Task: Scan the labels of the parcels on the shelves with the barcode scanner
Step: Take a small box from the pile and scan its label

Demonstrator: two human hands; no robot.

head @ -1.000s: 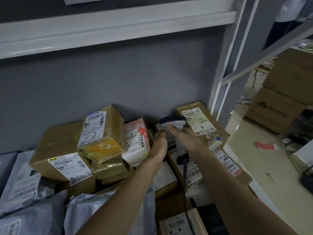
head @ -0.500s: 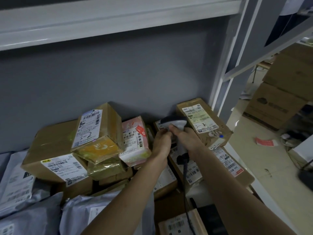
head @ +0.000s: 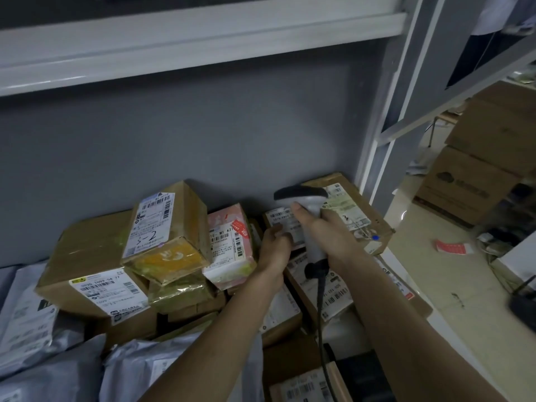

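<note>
My right hand (head: 324, 236) grips the handle of a white barcode scanner (head: 304, 198) with a dark head, its black cable (head: 320, 314) hanging down. The head points left over a small labelled parcel (head: 280, 220) at the back of the shelf. My left hand (head: 274, 250) holds that parcel at its front edge, fingers curled on it. A tan box (head: 356, 210) with a white label leans behind the scanner. To the left lie a pink parcel (head: 229, 245) and a taped box marked "3-2" (head: 165, 224).
More cardboard boxes (head: 92, 274) and grey mailer bags (head: 43, 358) crowd the shelf in front and to the left. A white shelf beam (head: 174, 44) runs overhead. A white upright (head: 380, 134) bounds the shelf on the right; beyond it are stacked cartons (head: 475, 181) on the floor.
The scanner and my right hand have lifted slightly and shifted right. My left hand has slid from beside the pink parcel onto the small labelled parcel, whose label now shows more.
</note>
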